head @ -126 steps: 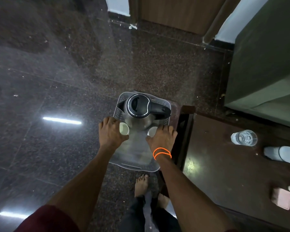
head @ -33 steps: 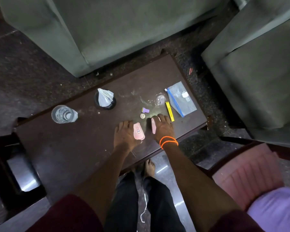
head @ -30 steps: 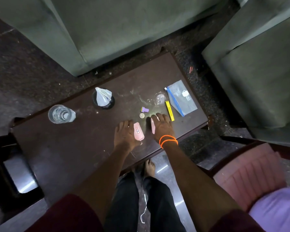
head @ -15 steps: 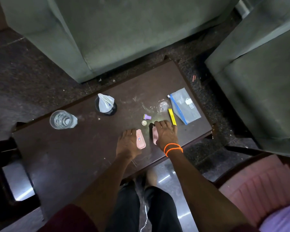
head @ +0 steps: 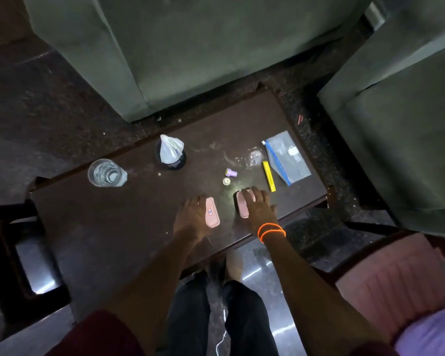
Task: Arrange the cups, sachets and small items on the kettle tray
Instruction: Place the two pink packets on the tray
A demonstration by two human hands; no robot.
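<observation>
Sachets first: two small flat pink packets with rounded ends, one under each hand on the dark brown wooden tabletop (head: 113, 227); they look light, thin and limp, likely slick film that will slide on the wood sooner than lift, so a pinch across the narrow width, thumb on one long edge and fingers on the other, seems the surest hold; no fragility to fear, only creasing. The left pink sachet (head: 212, 212), bearing a small red-and-blue label, lies just beside the left hand (head: 190, 219) on its thumb side, touching the hand's edge; the left fingers (head: 194, 201) lie flat and close together, and whether they grip the packet yet cannot be told. The right pink sachet (head: 242, 206) lies half under the right hand (head: 257, 206); the right fingers (head: 260, 194) curl over its far end, pressing or beginning to close on it, though a true grasp is not clear. Beyond the right fingertips sit a small cream round cap (head: 226, 181) and a small lilac plastic cap (head: 231, 172); further out, a thin yellow stick sachet (head: 268, 176) and a clear zip pouch with a blue seal (head: 285, 158); beyond the left fingers stands a dark cup holding a white folded packet (head: 170, 152), with a clear drinking glass (head: 106, 173) well apart; the kettle tray is not in view.
</observation>
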